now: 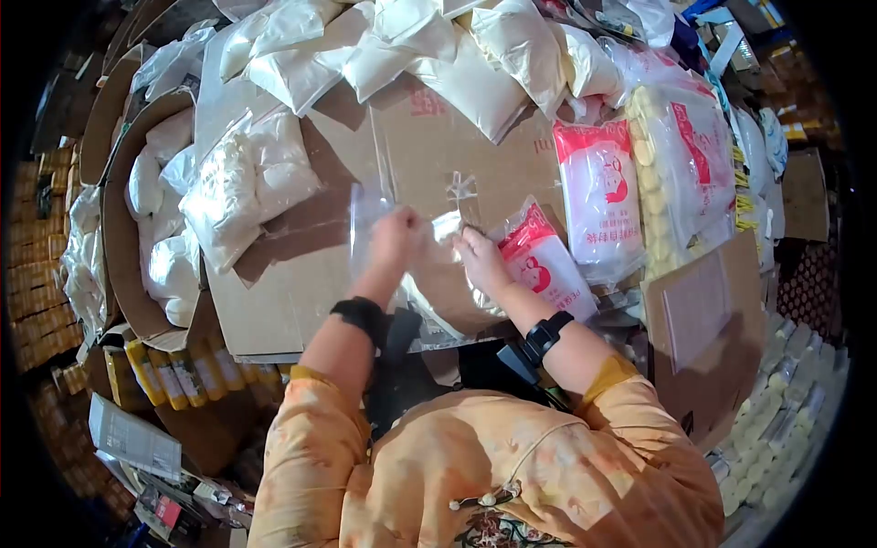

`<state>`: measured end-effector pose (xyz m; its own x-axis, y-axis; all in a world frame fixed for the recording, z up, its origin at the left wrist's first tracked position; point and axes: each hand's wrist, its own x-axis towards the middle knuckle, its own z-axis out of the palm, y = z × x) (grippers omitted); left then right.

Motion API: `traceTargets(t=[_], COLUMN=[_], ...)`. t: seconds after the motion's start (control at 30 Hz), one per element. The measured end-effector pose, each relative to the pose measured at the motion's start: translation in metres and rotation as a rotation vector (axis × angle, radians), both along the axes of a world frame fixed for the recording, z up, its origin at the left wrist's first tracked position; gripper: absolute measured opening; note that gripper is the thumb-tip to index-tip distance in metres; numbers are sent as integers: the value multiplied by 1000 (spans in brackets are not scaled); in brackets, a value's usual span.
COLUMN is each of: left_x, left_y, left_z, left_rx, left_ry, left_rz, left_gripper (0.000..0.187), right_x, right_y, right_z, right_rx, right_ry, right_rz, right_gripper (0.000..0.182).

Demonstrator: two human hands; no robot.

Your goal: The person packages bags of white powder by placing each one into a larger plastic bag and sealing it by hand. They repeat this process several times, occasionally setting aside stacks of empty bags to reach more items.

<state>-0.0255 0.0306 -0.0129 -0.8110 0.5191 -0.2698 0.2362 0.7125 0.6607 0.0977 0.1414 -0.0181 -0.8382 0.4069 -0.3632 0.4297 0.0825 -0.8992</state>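
A clear plastic bag (pixel 449 290) lies across the front of the cardboard between my hands, its crumpled, glossy upper end at my right fingers. My right hand (pixel 484 262) pinches the bag near that end, thumb and fingers together. To the left of it, my left hand (pixel 395 239) is smeared by motion, so its fingers do not show clearly. A shiny transparent plastic strip (pixel 356 226) stands beside the left hand, blurred too. Just right of my right hand rests a red and white pack of zip-lock bags (pixel 545 265), partly behind the forearm.
Bags of white powder (pixel 475 82) are heaped along the back. More bags (pixel 251 183) lie at left, beside a cardboard box (pixel 114 219) holding white bags. At right are another red and white pack (pixel 598 196), a large pack (pixel 685 169) and a cardboard flap (pixel 699 384).
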Motion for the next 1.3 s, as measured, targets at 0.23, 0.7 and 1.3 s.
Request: traceTargets(t=[0.23, 0.7, 1.3], left_x=[45, 59, 63], left_y=[6, -5, -64], left_z=[51, 47, -34], left_rx=[315, 177, 107], left_ry=[460, 575, 35], left_rz=[-364, -537, 201], left_gripper=[6, 12, 11], right_x=[6, 10, 11], right_y=[-23, -22, -13], right_z=[-15, -23, -28], right_rx=[470, 901, 583], right_ry=[-13, 127, -557], right_rz=[377, 314, 221], right_gripper=[20, 19, 23])
